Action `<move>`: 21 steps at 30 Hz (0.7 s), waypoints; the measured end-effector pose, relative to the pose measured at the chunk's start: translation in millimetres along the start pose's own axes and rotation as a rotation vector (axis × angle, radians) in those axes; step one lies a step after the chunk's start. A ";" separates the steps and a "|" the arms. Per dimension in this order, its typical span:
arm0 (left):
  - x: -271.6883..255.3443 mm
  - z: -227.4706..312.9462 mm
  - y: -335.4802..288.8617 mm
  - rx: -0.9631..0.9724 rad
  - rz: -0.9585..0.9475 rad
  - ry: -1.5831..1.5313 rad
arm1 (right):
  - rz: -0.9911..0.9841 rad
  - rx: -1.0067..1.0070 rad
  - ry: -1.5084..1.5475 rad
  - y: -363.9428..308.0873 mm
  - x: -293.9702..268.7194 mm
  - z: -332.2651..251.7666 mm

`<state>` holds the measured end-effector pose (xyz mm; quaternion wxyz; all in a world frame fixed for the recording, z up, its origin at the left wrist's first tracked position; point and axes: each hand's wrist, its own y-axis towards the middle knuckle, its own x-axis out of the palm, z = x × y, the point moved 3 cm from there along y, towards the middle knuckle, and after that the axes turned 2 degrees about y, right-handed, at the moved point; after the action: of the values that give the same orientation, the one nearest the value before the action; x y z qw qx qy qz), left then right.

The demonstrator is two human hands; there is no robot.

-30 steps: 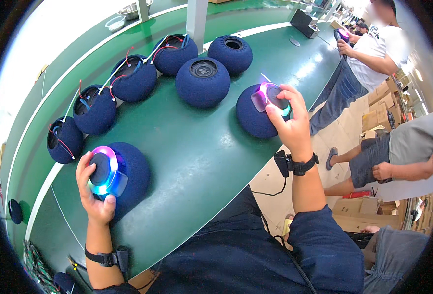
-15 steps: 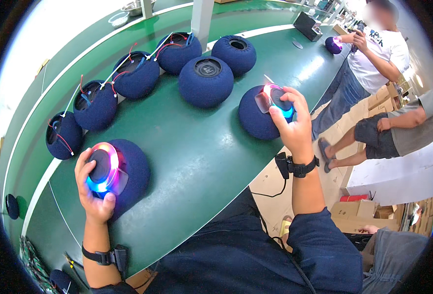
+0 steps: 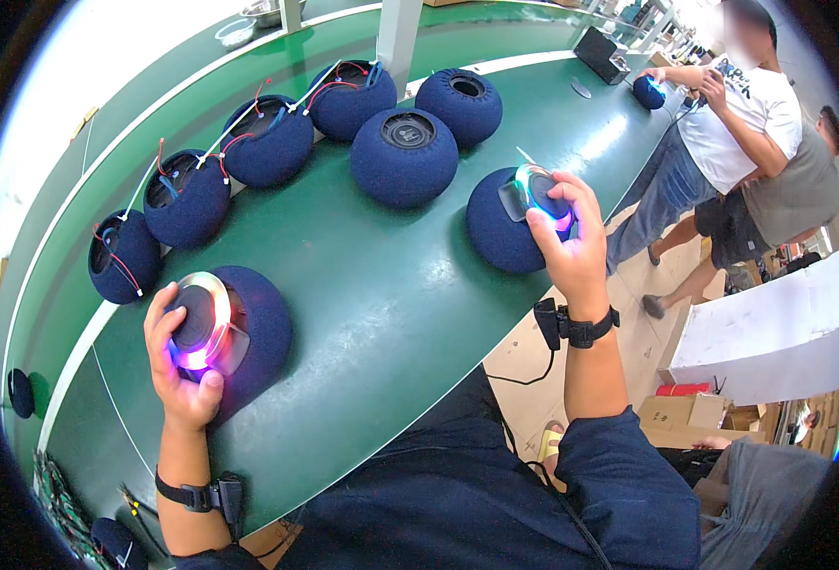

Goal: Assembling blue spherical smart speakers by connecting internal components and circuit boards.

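Note:
My left hand (image 3: 186,388) is closed around a round black disc with a glowing ring (image 3: 220,318), fingers and thumb on its rim. This light-ring disc sits tilted against the top of a navy fabric-covered ball (image 3: 266,328), with a clear tab at its side. Farther right, my right hand (image 3: 579,249) grips a similar light-ring disc (image 3: 535,185) on another navy fabric ball (image 3: 494,233). That ring shines white, cyan and purple; the left one glows white, pink and purple. A thin pale strip (image 3: 524,155) sticks up behind the right disc.
Several open navy balls with red wires (image 3: 187,201) line the far side of the green table (image 3: 372,285). Two more balls (image 3: 403,161) stand near a grey post (image 3: 398,43). A black box (image 3: 600,55) is at the far end, where a co-worker (image 3: 747,104) holds a lit ball.
Both light rings have changed colour, while my hands keep their grip. At the right, the person in grey has moved farther off, behind the co-worker in white. The co-worker's ball now glows blue.

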<state>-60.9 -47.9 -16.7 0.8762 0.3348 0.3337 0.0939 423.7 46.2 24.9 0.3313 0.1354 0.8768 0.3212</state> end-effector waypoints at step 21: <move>0.0 -9.0 -5.8 0.020 -0.001 -0.022 | 0.008 0.053 0.020 -2.0 -0.8 0.9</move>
<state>-67.0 -47.5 -25.4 0.8765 0.3443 0.3253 0.0864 424.7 44.7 23.5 0.3173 0.1444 0.8877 0.3007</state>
